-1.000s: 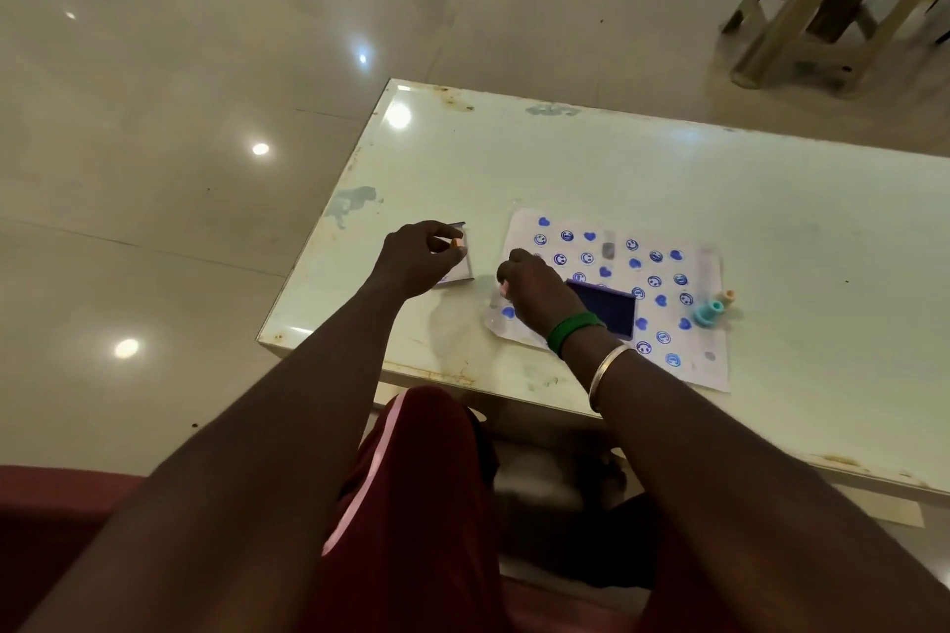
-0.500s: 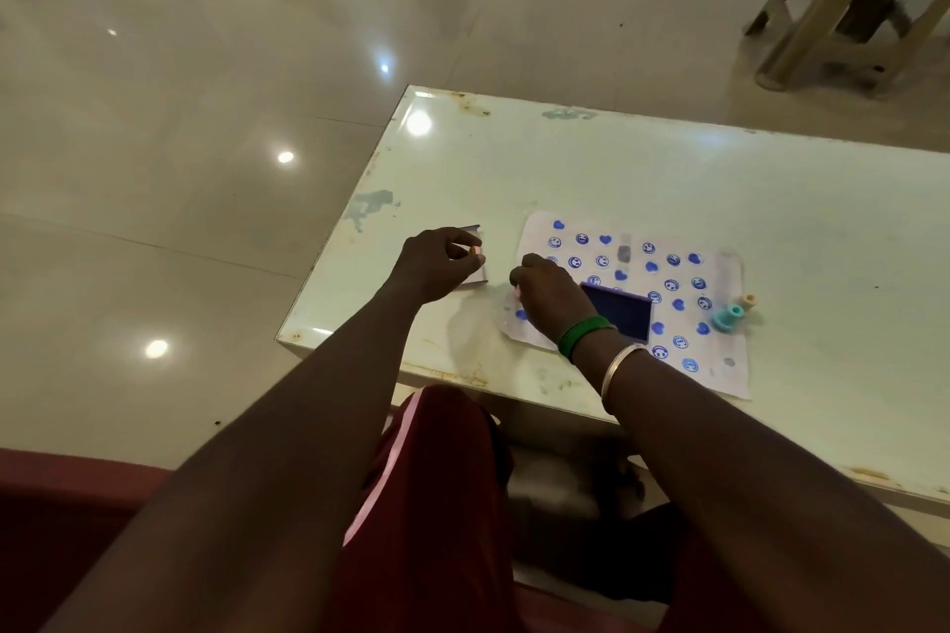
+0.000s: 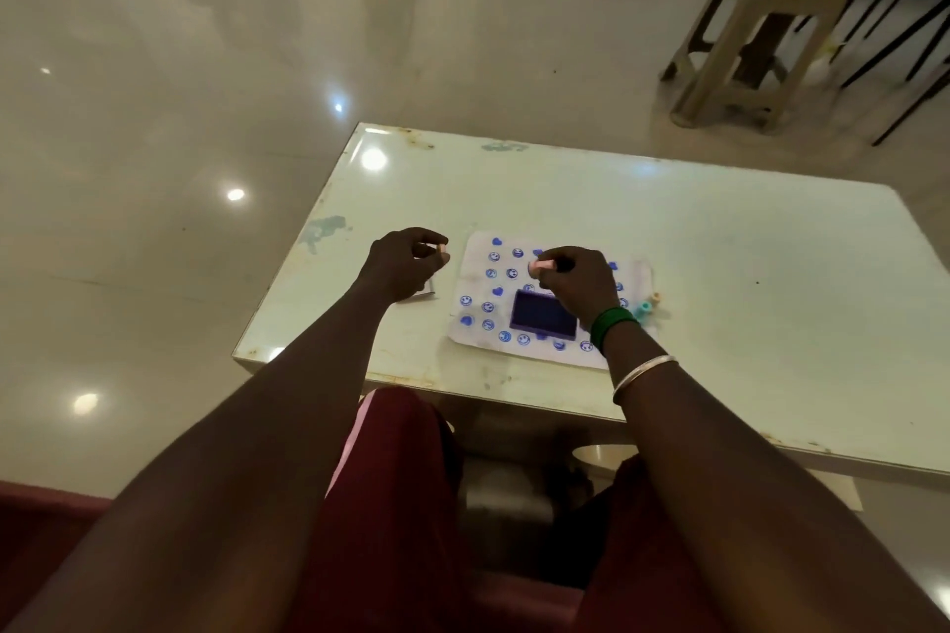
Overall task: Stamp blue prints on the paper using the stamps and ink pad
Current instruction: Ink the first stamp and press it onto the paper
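Glossy floor tiles surround a pale table (image 3: 719, 247) where the paper (image 3: 475, 283), already dotted with blue hearts and smileys, lies near the front edge. On it sits the open ink pad (image 3: 543, 315), within easy reach for re-inking. Right hand (image 3: 578, 283) pinches a pink stamp (image 3: 542, 265) above the sheet, probably between prints. Left hand (image 3: 403, 265) curls round a small pink piece (image 3: 441, 248), perhaps that stamp's cap, over a whitish lid (image 3: 424, 292) set aside off the paper. Spare stamps (image 3: 649, 306) wait at the right edge.
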